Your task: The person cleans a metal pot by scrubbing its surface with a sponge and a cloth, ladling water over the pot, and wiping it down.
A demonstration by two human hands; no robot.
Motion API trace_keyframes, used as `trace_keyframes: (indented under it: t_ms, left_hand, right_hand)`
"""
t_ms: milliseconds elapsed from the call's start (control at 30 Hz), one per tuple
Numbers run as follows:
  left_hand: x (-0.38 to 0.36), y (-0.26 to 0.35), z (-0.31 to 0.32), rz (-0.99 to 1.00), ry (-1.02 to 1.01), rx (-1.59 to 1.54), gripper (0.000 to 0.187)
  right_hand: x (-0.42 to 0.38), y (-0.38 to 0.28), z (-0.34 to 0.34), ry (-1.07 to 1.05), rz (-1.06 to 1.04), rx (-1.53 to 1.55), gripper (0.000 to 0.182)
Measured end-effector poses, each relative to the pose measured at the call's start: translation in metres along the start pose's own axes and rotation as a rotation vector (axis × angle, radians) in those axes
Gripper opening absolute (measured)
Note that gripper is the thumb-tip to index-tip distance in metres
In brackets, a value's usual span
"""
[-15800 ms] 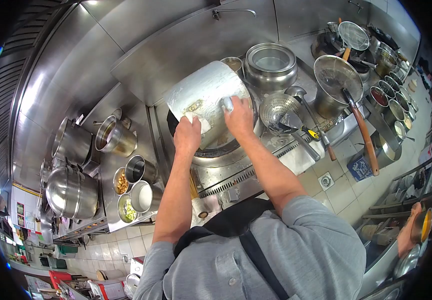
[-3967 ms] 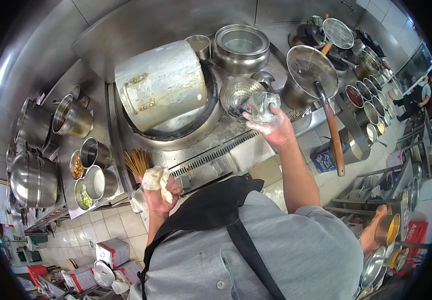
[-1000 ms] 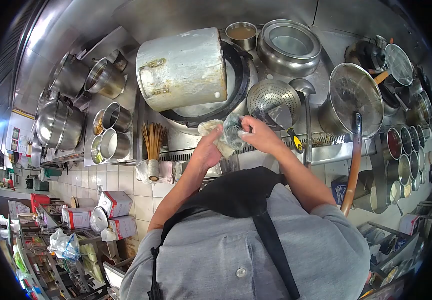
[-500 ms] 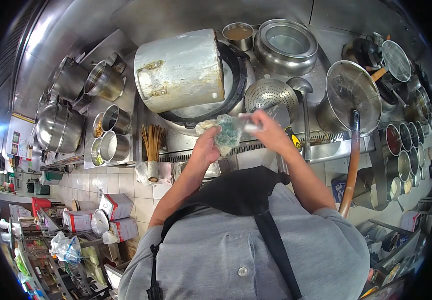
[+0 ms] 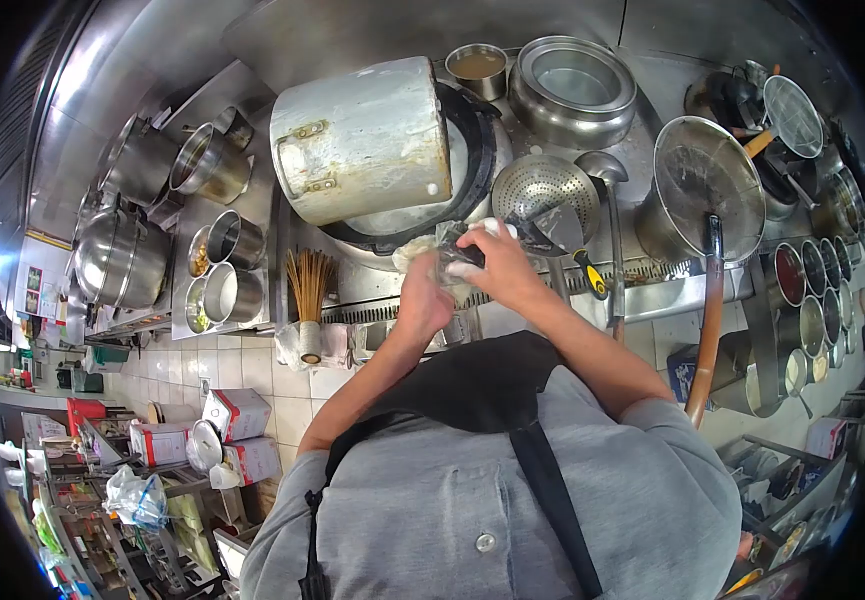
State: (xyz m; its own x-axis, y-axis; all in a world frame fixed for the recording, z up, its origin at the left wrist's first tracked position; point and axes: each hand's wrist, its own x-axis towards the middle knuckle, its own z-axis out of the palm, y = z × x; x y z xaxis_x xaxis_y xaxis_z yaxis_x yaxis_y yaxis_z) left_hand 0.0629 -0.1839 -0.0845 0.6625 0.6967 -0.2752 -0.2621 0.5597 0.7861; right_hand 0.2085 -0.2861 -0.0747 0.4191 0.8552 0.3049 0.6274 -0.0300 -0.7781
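Both my hands meet over the front edge of the stove. My left hand (image 5: 426, 298) is closed around a crumpled off-white cloth (image 5: 412, 250). Against that cloth sits a dark, glossy, grey-looking pad (image 5: 449, 238), its kind hard to make out. My right hand (image 5: 500, 268) presses on the pad from the right with bent fingers, and white foam covers its fingertips. Just beyond lies a scraper with a yellow-and-black handle (image 5: 590, 276), beside a perforated strainer (image 5: 544, 195). Behind my hands a large scuffed pot (image 5: 357, 145) lies on its side across the black burner ring (image 5: 472, 150).
A bamboo whisk (image 5: 309, 300) stands left of my hands. To the right are a ladle (image 5: 604, 170), a fine-mesh strainer (image 5: 707, 185) and a brown hose (image 5: 707, 340). At the back, a wide steel pot (image 5: 572, 90) stands beside a small pot of brown liquid (image 5: 477, 65).
My right hand has come down and left onto the held bundle. The pad looked green and spread open before; now it looks darker and partly covered by my fingers.
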Motion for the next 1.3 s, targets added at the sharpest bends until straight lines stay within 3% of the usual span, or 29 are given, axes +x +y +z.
trace_keyframes:
  t_ms: [33, 133, 233, 433, 600, 700, 900, 1100, 1200, 1300]
  left_hand:
    - [-0.006, 0.01, 0.012, -0.248, 0.078, -0.365, 0.027]
    - [-0.013, 0.011, 0.015, -0.155, 0.04, -0.079, 0.025]
    - [-0.008, 0.009, 0.01, -0.134, -0.016, 0.019, 0.028]
    - [-0.003, 0.011, 0.0, -0.173, 0.059, -0.036, 0.029]
    - [0.019, -0.004, 0.002, -0.235, -0.144, -0.268, 0.035]
    - [0.022, -0.008, 0.011, -0.261, -0.171, -0.272, 0.036]
    - [0.022, -0.015, 0.013, -0.333, -0.092, -0.173, 0.03]
    - [0.034, -0.024, 0.032, -0.362, 0.021, 0.031, 0.029]
    - [0.049, -0.029, 0.06, -0.391, 0.048, 0.066, 0.029]
    - [0.072, -0.044, 0.077, -0.404, -0.039, -0.066, 0.025]
  right_hand:
    - [-0.002, 0.002, -0.001, 0.005, -0.025, 0.019, 0.032]
    - [-0.006, 0.005, -0.002, -0.133, -0.052, 0.042, 0.031]
    - [-0.008, 0.021, -0.008, -0.12, -0.013, 0.04, 0.029]
    - [-0.018, 0.086, -0.084, 0.099, 0.275, -0.011, 0.029]
    - [-0.031, 0.084, -0.111, 0.101, 0.544, 0.166, 0.034]
    - [-0.037, 0.098, -0.104, 0.09, 0.482, -0.071, 0.036]
    - [-0.065, 0.153, -0.105, 0.166, 0.563, -0.55, 0.032]
    - [-0.084, 0.166, -0.11, 0.29, 0.771, -0.504, 0.037]
    - [-0.086, 0.173, -0.113, 0.214, 0.913, -0.461, 0.038]
    - [-0.099, 0.226, -0.103, 0.097, 0.858, -0.496, 0.037]
